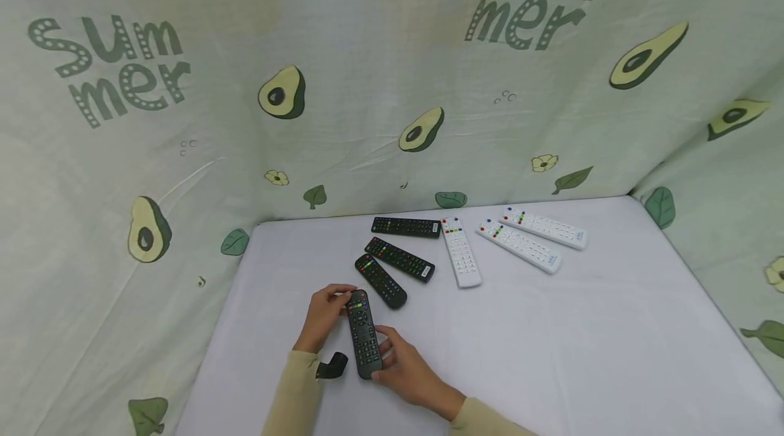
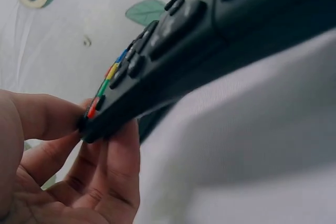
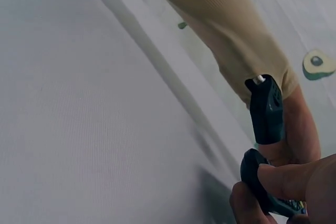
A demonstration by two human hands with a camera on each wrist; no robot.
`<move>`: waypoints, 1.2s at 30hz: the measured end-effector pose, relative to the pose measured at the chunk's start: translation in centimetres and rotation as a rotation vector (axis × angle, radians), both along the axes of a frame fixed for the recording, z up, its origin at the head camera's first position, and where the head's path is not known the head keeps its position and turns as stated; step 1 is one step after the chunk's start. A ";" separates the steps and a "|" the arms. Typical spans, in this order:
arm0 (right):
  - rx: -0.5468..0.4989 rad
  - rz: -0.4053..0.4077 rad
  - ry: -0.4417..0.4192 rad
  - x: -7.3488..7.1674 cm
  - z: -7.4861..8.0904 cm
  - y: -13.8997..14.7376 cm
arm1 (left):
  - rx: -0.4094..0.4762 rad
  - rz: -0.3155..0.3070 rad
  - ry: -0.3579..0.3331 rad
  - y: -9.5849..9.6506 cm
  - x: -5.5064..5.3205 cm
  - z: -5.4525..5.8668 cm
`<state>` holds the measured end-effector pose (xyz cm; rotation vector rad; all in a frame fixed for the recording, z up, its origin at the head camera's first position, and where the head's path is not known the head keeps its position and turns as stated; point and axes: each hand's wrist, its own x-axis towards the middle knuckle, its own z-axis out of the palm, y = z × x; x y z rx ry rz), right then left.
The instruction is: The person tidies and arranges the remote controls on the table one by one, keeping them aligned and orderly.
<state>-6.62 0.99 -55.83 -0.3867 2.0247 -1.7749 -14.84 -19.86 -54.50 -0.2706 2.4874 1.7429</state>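
Both hands at work on one black remote [image 1: 364,335], near edge of the worktop [image 1: 588,334], left of its middle. Remote faces up, coloured buttons at the far end, long axis pointing away from the person with a slight lean to the left.

Left hand [image 1: 326,313] pinches the far end: thumb [image 2: 50,116] above, fingers [image 2: 123,177] tucked beneath, closed down to the remote's thickness. Right hand [image 1: 409,369] grips the near end, thumb across it, fingers curled along the right side and underneath. Left-wrist view shows the remote's underside apart from the white cloth; a dark shadow lies on the cloth in the right-wrist view.

Beyond the far end, three more black remotes. Nearest one [image 1: 381,281] lies diagonally, just beside the held piece. Middle one [image 1: 400,260] also diagonal. Farthest one [image 1: 405,227] lies nearly crosswise, its right end close against the top of an upright-set white remote [image 1: 461,252]; cannot tell whether the two touch. Farther right, two other white remotes, a nearer [image 1: 519,246] and a farther [image 1: 544,227], slant side by side.

Beige sleeves [image 1: 292,392] on both arms; small black device [image 1: 333,366] at the left wrist. Backdrop cloth [image 1: 355,35] printed with avocados, leaves and the word "summer".
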 end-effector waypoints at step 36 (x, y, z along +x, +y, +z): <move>0.098 0.006 0.085 -0.2 -0.3 -5.5 | -0.390 -0.054 -0.076 -1.4 -1.5 -0.5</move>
